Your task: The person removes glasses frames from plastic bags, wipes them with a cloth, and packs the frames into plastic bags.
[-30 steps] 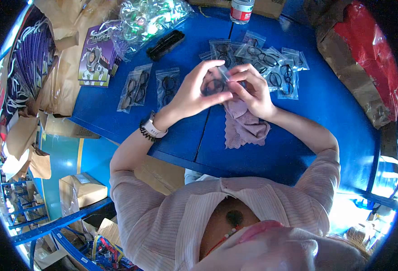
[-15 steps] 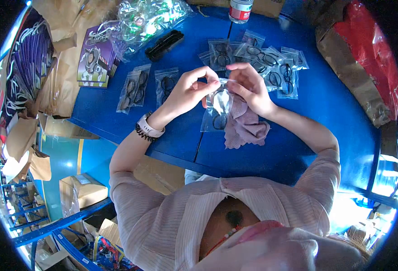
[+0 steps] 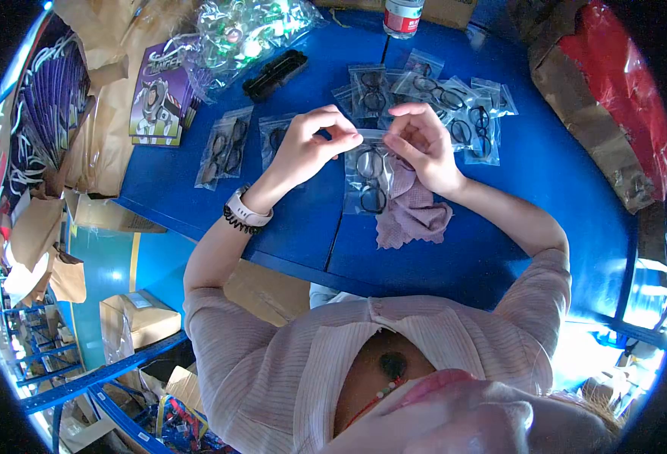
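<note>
A clear zip bag (image 3: 367,178) with dark round-framed glasses inside hangs between my hands, its top edge stretched level. My left hand (image 3: 315,144) pinches the top left corner. At the top right corner, my right hand (image 3: 423,150) pinches the bag between thumb and a finger, other fingers raised. A mauve cloth (image 3: 415,216) lies crumpled under my right hand, partly behind the bag. Several bagged glasses (image 3: 439,97) are heaped beyond my hands. Two more bags lie to the left, one (image 3: 226,147) in full view and another (image 3: 273,136) partly behind my left hand.
Purple booklets (image 3: 157,102), a clear plastic bundle (image 3: 254,30) and a black case (image 3: 275,75) lie at the table's back left. A bottle (image 3: 402,18) stands at the back. Along the right edge is a brown carton (image 3: 587,121) with red wrapping (image 3: 621,83).
The bag of glasses was raised and blurred between my hands; it now hangs down, flat and facing me. My left hand has moved left to the bag's corner.
</note>
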`<state>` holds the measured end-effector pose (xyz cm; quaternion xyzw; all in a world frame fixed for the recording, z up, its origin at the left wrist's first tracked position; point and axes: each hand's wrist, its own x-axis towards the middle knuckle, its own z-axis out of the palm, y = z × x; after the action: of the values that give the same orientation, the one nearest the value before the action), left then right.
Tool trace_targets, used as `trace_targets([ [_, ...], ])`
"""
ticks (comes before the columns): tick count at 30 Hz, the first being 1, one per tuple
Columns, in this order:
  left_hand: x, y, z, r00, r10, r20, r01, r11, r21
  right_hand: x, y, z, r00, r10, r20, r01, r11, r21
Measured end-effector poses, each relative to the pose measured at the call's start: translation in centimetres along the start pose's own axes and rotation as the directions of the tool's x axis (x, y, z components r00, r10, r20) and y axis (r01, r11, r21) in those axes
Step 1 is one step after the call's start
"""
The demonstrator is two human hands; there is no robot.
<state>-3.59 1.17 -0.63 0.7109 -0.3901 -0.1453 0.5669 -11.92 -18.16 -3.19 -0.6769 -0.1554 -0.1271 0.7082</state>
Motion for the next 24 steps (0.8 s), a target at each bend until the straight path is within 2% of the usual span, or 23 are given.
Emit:
trace_targets([
  [3,0.0,-0.3,-0.1,0.997,0.076,-0.018,-0.076,0.997,0.009,0.0,-0.1,0.0,1.000,-0.020,-0.007,0.020,0.997,-0.070],
  [8,-0.1,0.0,0.3,0.999,0.037,-0.009,-0.037,0.997,0.073,0.1,0.3,0.2,0.996,-0.087,-0.006,0.086,0.990,-0.108],
  [14,-0.3,0.5,1.4,0.997,0.058,0.043,-0.062,0.994,0.089,0.0,0.3,0.6,0.999,-0.041,0.023,0.042,0.998,-0.040],
  [18,-0.3,0.0,1.3,0.993,0.051,0.103,-0.060,0.994,0.087,-0.1,0.1,0.4,0.997,-0.004,0.077,0.011,0.996,-0.090],
  [24,-0.3,0.0,1.3,0.994,0.056,0.095,-0.062,0.996,0.062,-0.1,0.1,0.4,0.997,0.002,0.075,0.008,0.990,-0.140],
])
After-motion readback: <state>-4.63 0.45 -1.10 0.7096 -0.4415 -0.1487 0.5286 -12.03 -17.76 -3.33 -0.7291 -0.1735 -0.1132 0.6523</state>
